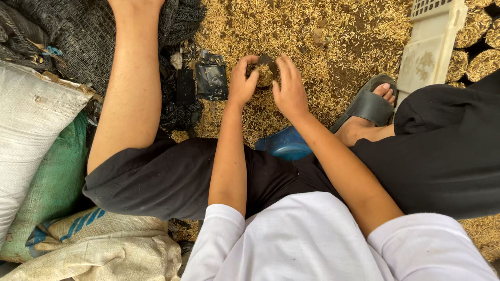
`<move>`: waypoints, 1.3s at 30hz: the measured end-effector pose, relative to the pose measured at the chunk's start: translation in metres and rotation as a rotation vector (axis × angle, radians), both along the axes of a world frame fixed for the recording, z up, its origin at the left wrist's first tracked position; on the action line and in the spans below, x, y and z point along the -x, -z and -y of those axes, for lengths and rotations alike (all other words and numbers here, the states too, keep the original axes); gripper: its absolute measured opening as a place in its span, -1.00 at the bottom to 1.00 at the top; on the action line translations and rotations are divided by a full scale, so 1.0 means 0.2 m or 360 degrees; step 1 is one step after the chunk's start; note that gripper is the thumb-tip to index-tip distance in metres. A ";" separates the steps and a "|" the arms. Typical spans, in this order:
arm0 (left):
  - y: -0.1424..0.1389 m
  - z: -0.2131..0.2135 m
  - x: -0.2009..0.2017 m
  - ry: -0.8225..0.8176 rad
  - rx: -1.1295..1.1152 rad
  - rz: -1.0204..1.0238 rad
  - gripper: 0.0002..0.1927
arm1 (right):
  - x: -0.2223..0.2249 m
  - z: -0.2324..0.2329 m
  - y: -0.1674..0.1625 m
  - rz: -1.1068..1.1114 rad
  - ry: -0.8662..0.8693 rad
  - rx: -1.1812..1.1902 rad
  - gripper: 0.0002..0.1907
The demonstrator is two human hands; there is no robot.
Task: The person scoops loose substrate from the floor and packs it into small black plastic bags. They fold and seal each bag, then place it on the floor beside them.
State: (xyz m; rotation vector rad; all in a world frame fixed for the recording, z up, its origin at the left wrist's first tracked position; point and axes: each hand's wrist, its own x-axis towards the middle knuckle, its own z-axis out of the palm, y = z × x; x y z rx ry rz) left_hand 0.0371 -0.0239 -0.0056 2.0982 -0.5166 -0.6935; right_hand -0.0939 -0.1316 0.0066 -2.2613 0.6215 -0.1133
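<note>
At centre top of the frame, the left hand (242,81) and right hand (289,89) are closing together around a small black pouch (265,70) packed with husk. Black netting (78,31) and empty black pouches (211,80) are lying upper left on the husk-strewn ground (338,31); a white crate (432,47) is sitting upper right.

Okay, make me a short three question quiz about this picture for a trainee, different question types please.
1. True or false: both hands hold the same small black bag.
2. What covers the ground? A. rice husks B. gravel C. water
3. What footwear shows at right?

Key
1. True: left hand and right hand grip the small black bag packed with husk mix.
2. A: rice husks.
3. A dark sandal.
</note>
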 end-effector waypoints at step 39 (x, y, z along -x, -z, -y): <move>-0.05 0.10 -0.02 0.0027 -0.0190 -0.0122 -0.56 | 0.10 -0.23 0.00 -0.0465 -0.0560 0.0696 -0.20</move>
